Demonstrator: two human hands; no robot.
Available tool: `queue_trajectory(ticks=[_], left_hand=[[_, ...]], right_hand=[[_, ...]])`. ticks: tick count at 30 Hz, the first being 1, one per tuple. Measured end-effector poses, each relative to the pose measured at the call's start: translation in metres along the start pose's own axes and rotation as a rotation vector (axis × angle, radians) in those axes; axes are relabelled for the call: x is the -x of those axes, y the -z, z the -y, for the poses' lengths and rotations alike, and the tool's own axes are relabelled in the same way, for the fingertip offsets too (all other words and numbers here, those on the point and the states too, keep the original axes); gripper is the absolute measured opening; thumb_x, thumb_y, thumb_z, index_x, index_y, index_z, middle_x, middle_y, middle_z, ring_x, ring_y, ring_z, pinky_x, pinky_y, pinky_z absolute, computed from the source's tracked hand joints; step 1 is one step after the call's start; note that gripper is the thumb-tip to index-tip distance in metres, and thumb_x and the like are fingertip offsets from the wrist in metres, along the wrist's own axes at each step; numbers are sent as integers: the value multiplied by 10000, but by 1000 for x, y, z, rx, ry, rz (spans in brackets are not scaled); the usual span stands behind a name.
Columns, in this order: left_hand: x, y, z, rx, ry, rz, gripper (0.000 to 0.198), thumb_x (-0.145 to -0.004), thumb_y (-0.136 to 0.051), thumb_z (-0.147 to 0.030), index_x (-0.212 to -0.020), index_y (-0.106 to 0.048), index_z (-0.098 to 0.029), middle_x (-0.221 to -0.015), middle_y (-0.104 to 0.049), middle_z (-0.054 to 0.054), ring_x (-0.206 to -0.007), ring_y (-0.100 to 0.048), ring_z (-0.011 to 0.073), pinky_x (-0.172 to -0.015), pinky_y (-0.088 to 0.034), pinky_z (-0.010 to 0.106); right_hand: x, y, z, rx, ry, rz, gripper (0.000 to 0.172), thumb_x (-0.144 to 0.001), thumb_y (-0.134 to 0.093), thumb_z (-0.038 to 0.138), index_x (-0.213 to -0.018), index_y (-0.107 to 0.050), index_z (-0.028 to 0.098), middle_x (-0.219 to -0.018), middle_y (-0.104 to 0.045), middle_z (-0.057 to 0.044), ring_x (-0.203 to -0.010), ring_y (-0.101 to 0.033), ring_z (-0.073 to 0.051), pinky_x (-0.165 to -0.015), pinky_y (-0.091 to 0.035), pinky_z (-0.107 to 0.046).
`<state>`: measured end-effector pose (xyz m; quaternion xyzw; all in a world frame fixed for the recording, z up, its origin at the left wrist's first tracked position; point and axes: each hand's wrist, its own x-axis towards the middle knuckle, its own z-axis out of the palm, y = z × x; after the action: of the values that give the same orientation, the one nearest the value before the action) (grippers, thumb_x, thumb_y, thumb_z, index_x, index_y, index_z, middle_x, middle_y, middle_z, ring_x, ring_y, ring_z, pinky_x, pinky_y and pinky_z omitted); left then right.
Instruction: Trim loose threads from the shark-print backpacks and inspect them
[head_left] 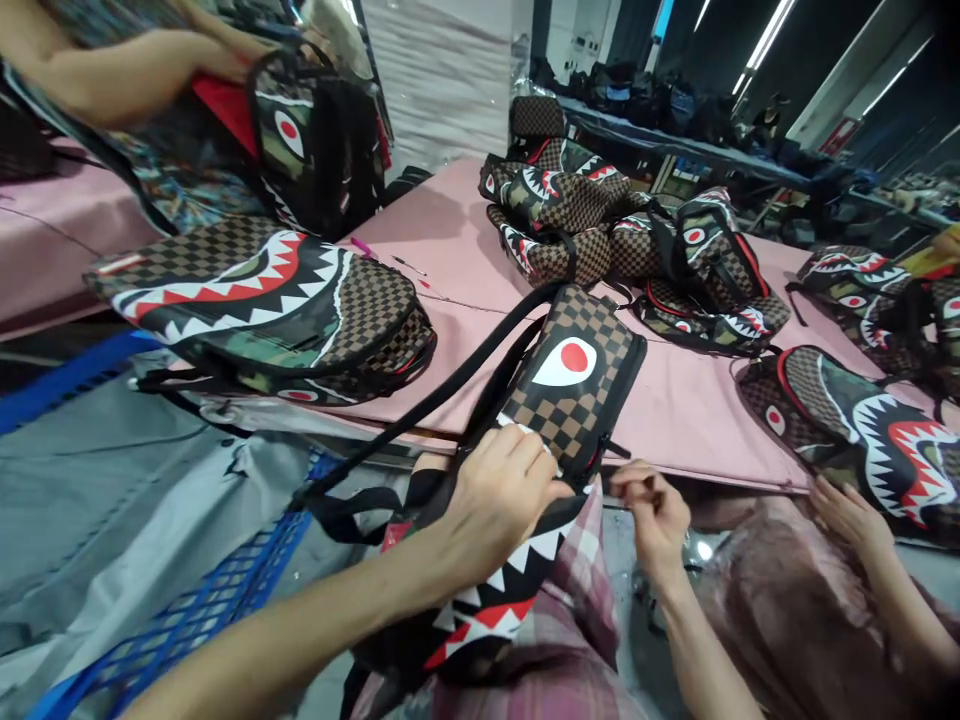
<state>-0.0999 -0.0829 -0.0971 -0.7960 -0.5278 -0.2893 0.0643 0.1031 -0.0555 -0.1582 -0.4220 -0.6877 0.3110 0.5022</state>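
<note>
A brown-and-black checkered backpack [559, 400] with a red-and-white eye and a shark-mouth print leans over the table edge against my lap. My left hand [499, 500] is closed on its middle, the fingers curled over the fabric. Just right of the bag, my right hand [652, 515] is held with its fingers bent together near a short black zipper pull [616, 450]. Whatever is in those fingers, if anything, is too small to make out. A black strap [450, 385] loops out to the left from the top of the bag.
Another shark-print backpack [247, 300] lies on the pink table [450, 230] to the left, near a pen [409, 265]. More bags [570, 200] are piled behind. At the upper left a person handles a backpack [315, 140]; at the right a co-worker's hand [855, 520] touches another.
</note>
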Motion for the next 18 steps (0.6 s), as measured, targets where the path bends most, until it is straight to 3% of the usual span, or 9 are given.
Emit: queue_trajectory(ticks=[2,4,7,10,16,18], left_hand=[[-10,-9,-1,-19,-62,96,237,-867,-484,-285,-693,-598,-171,-689,-582,45,-680,-492,178,-599,-349,306],[-22,-6,4,-14,-132,307,187,-841,-508,-232,-699,-619,-181,-694,-598,32,-632,-509,160,-529,-310,285],[-44,8,15,50,-260,666,141,-738,-568,-135,-619,-627,-182,-632,-600,11,-538,-507,124,-459,-253,266],[-64,20,15,127,-311,933,151,-622,-598,-49,-539,-614,-175,-498,-561,-18,-454,-475,96,-418,-247,234],[-76,24,4,127,-89,1293,201,-583,-562,-24,-440,-567,-166,-355,-477,-42,-326,-407,90,-390,-288,226],[-66,23,4,81,-103,1283,187,-579,-580,-45,-445,-581,-175,-365,-493,-30,-361,-438,109,-434,-328,246]], right_hand=[[8,-5,24,90,231,197,219,-845,-419,210,-888,-634,195,-907,-635,-76,-800,-607,-171,-639,-485,-279],[20,-14,38,173,357,305,275,-836,-382,161,-975,-616,199,-1039,-630,-96,-912,-614,-178,-696,-507,-287],[37,-31,41,207,431,313,297,-838,-343,137,-994,-591,187,-1003,-655,-86,-867,-631,-149,-672,-515,-257],[44,-43,38,245,518,302,277,-846,-352,142,-971,-595,186,-928,-685,-56,-770,-639,-134,-632,-507,-242],[49,-57,37,407,626,333,287,-894,-379,189,-801,-646,239,-926,-706,20,-578,-578,-87,-498,-429,-204],[53,-60,33,416,656,371,287,-896,-385,197,-821,-658,246,-932,-707,25,-581,-574,-84,-490,-425,-200]])
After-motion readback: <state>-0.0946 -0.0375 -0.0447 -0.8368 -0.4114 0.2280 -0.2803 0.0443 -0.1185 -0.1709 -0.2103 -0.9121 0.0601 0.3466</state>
